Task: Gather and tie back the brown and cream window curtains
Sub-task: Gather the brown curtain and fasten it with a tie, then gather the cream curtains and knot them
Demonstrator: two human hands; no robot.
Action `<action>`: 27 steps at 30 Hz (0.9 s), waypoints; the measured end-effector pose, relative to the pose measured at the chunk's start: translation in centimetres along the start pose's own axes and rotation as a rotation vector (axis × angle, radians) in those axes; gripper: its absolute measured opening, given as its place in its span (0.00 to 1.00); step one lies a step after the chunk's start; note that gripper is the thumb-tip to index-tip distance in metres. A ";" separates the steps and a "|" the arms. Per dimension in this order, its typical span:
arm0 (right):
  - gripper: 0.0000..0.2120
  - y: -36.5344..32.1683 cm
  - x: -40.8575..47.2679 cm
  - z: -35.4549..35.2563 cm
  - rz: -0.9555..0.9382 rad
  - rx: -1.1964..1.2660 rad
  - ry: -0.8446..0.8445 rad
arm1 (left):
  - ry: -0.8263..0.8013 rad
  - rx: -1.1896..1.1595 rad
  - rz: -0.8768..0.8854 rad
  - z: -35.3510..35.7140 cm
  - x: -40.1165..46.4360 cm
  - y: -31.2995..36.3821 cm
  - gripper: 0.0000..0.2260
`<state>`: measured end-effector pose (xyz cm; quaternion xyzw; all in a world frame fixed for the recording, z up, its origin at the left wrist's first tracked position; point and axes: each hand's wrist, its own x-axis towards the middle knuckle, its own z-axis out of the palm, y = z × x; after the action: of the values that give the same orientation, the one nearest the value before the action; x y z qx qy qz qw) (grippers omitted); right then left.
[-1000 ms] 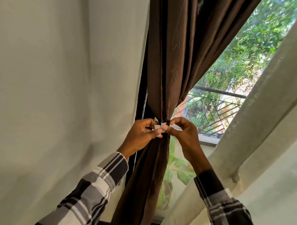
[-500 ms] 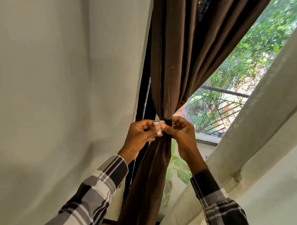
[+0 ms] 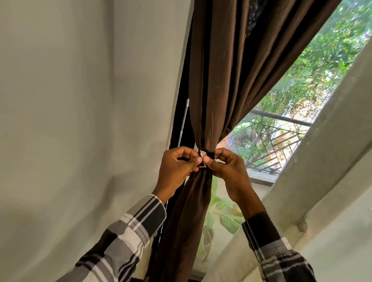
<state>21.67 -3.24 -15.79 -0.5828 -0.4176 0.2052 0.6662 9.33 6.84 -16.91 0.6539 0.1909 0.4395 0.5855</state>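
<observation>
The brown curtain (image 3: pixel 216 83) hangs in the middle of the window, gathered into a narrow waist. A small white tie-back fastener (image 3: pixel 202 155) sits at that waist. My left hand (image 3: pixel 175 170) pinches the fastener from the left, my right hand (image 3: pixel 230 174) pinches it from the right, thumbs almost touching. Most of the tie is hidden behind my fingers. A cream curtain (image 3: pixel 336 171) slants up the right side, gathered near a knot (image 3: pixel 301 225). Another cream curtain (image 3: pixel 76 116) fills the left.
Behind the brown curtain is the dark window frame (image 3: pixel 180 119). Through the glass I see a metal balcony railing (image 3: pixel 271 139), green trees and a leafy plant (image 3: pixel 222 218) below the sill (image 3: pixel 262 177).
The view has shifted slightly, so the curtain and hands sit a little lower right in frame. Both hands stay pinched on the fastener, with fingers pressed closer together.
</observation>
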 end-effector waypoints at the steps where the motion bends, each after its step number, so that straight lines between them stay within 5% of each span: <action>1: 0.07 0.1 0.0 0.2 -0.012 -0.014 0.007 | 0.042 0.058 0.024 0.2 0.3 -0.4 0.03; 5: 0.11 0.4 0.1 1.4 -0.069 -0.110 0.097 | 0.162 0.219 0.045 -0.1 1.8 -1.2 0.03; 12: 0.04 1.6 -0.4 2.0 -0.131 -0.144 0.223 | -0.205 0.091 0.042 -0.4 0.9 -0.1 0.05; 18: 0.06 2.6 -0.2 3.1 -0.120 -0.209 0.304 | -0.178 0.070 0.052 0.1 2.5 -0.1 0.05; 22: 0.06 2.3 -1.2 3.1 -0.153 -0.411 0.343 | -0.093 0.314 0.113 0.1 2.6 -2.1 0.16; 27: 0.11 2.3 -2.8 0.9 -0.302 -0.705 0.535 | 0.213 0.335 0.478 1.1 1.2 -3.2 0.24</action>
<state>19.84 -4.23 -18.87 -0.7388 -0.3553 -0.2059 0.5344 11.71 7.86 -19.39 0.7178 0.1619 0.5933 0.3263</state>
